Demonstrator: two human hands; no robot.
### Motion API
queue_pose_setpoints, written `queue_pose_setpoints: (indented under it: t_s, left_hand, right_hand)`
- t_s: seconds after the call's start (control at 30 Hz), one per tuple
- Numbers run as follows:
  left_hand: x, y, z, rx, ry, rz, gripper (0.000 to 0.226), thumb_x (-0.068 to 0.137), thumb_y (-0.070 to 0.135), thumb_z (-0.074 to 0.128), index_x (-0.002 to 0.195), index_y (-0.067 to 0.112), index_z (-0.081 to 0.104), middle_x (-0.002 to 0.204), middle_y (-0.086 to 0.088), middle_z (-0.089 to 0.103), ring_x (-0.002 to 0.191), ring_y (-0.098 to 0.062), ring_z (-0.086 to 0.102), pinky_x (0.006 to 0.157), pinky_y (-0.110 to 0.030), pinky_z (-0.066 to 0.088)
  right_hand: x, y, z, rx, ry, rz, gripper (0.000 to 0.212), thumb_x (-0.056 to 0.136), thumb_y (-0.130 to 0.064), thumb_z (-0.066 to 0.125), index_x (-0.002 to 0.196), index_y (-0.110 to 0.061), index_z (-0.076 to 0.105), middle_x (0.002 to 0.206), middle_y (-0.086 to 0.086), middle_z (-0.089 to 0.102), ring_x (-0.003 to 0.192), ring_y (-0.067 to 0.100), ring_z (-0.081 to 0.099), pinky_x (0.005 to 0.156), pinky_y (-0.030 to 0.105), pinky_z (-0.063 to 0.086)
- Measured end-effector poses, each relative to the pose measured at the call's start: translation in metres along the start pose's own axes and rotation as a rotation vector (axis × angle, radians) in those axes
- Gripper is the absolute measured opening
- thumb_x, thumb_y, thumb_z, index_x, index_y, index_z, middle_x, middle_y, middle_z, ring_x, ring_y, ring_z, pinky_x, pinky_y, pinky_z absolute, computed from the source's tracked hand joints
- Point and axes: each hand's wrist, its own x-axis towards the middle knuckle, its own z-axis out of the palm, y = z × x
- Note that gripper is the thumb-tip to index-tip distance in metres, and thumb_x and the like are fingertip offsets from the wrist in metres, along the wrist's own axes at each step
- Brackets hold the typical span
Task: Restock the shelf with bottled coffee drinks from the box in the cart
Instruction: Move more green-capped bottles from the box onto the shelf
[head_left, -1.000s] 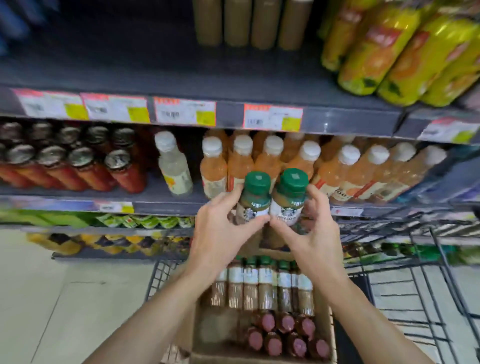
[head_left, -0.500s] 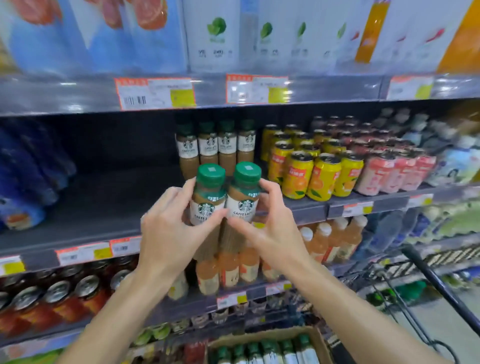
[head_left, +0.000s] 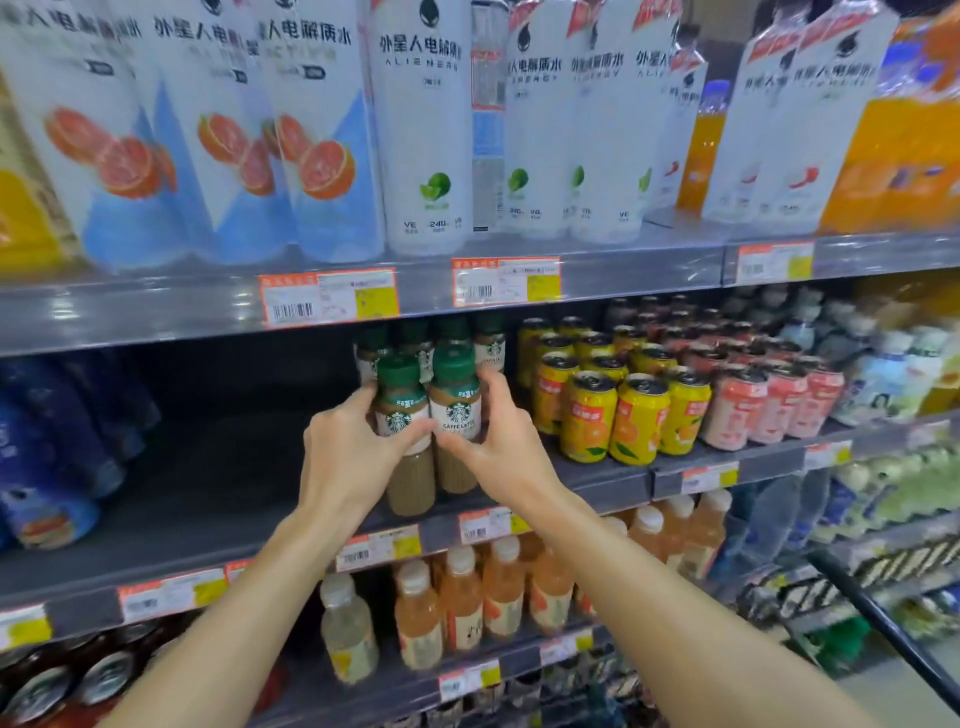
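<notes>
Two coffee bottles, side by side and touching, are held upright at the front of the middle shelf (head_left: 218, 519). The left bottle (head_left: 408, 441) has a green cap and a white label band; its base appears to be at or just above the shelf surface, and I cannot tell whether it is resting. The right bottle (head_left: 457, 421) is the same kind and sits slightly further back.

The left hand (head_left: 353, 452) grasps the left bottle, its fingers (head_left: 358, 402) wrapped behind the neck and the thumb across the label. The right hand (head_left: 498, 441) grasps the right bottle, fingers curled behind its shoulder and the thumb pressing the lower edge of the label.

Directly behind the held pair stands a row of matching coffee bottles (head_left: 488, 338), upright at the rear of the same shelf. To the right of the pair, on the same shelf, stand yellow cans (head_left: 639, 421), then pink cans (head_left: 769, 410). To the left of the pair the shelf is dark and bare, with blue packs (head_left: 47, 457) at the far end.

Above the pair, the upper shelf carries tall white drink bottles (head_left: 426, 130). Price tags (head_left: 330, 296) are fixed to its front edge. Below the pair, the lower shelf holds orange drink bottles (head_left: 457, 603) with white caps. A dark cart handle (head_left: 893, 629) shows at lower right.
</notes>
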Motion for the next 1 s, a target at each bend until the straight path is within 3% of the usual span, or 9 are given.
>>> queue_pose_setpoints:
  t_s: [0.17, 0.37, 0.57, 0.8, 1.0]
  left_hand:
    - [0.005, -0.004, 0.004, -0.007, 0.004, -0.035, 0.052, 0.07, 0.048, 0.08, 0.115, 0.026, 0.066, 0.093, 0.012, 0.072, 0.085, -0.003, 0.065, 0.079, -0.024, 0.054]
    - [0.007, -0.013, 0.005, -0.024, 0.038, -0.098, 0.062, 0.066, 0.046, 0.083, 0.12, 0.021, 0.066, 0.092, 0.006, 0.071, 0.086, -0.01, 0.066, 0.08, -0.03, 0.054]
    - [0.008, -0.009, 0.014, -0.012, 0.043, -0.073, 0.06, 0.069, 0.046, 0.081, 0.119, 0.018, 0.066, 0.092, 0.001, 0.073, 0.086, -0.014, 0.067, 0.078, -0.03, 0.053]
    - [0.016, -0.018, 0.017, 0.042, 0.026, -0.019, 0.056, 0.07, 0.055, 0.076, 0.112, 0.019, 0.068, 0.088, 0.002, 0.074, 0.084, -0.016, 0.068, 0.078, -0.034, 0.055]
    - [0.018, -0.031, 0.025, 0.048, 0.014, -0.049, 0.068, 0.07, 0.057, 0.075, 0.123, 0.017, 0.063, 0.095, -0.001, 0.074, 0.091, -0.018, 0.068, 0.081, -0.034, 0.055]
  right_hand:
    - [0.005, 0.004, 0.007, 0.032, -0.015, 0.036, 0.072, 0.084, -0.029, 0.075, 0.141, -0.034, 0.031, 0.124, -0.012, 0.065, 0.112, 0.001, 0.061, 0.094, 0.035, 0.054]
    - [0.012, 0.007, 0.015, -0.002, -0.04, 0.065, 0.072, 0.081, -0.035, 0.076, 0.137, -0.038, 0.032, 0.124, -0.007, 0.065, 0.113, 0.012, 0.062, 0.091, 0.04, 0.054]
    - [0.013, 0.022, 0.017, -0.022, -0.039, 0.113, 0.073, 0.08, -0.034, 0.076, 0.137, -0.035, 0.03, 0.123, -0.001, 0.066, 0.114, 0.018, 0.061, 0.091, 0.044, 0.053]
    - [0.015, 0.028, 0.019, 0.0, -0.048, 0.128, 0.072, 0.082, -0.028, 0.075, 0.139, -0.029, 0.032, 0.123, -0.002, 0.066, 0.11, 0.014, 0.063, 0.091, 0.04, 0.054]
    - [0.02, 0.03, 0.023, 0.0, -0.039, 0.117, 0.075, 0.081, -0.026, 0.077, 0.141, -0.028, 0.032, 0.124, -0.001, 0.066, 0.113, 0.015, 0.062, 0.093, 0.04, 0.053]
